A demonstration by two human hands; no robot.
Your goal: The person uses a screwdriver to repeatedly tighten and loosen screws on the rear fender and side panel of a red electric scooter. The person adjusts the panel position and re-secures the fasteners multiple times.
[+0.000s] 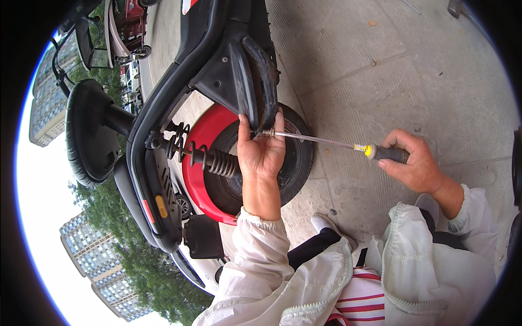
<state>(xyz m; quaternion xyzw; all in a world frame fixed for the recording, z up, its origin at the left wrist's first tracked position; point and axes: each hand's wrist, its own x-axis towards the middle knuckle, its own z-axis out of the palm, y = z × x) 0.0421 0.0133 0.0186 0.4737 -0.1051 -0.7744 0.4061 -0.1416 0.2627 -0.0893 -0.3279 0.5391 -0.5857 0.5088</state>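
Observation:
In my right hand [416, 160] is a screwdriver [331, 142] with a black and yellow handle and a long metal shaft, my fingers wrapped round the grip. Its shaft points left, and the tip end reaches a small metal fastener [266, 132] by my left fingers. My left hand [262, 155] is raised palm toward me, with fingers on both sides of the lower end of a black curved part [263, 81] on an electric scooter [204, 70]. Some left fingertips are hidden behind that part. Just behind the hand are the red fender [202, 176] and black tire [304, 149].
A coil shock absorber [209, 159] lies left of my left wrist. The black seat [89, 133] is farther left. A hammer-like tool [455, 8] and a thin metal rod [411, 6] lie on the paved ground [370, 92]. My shoe [329, 225] stands below the tire.

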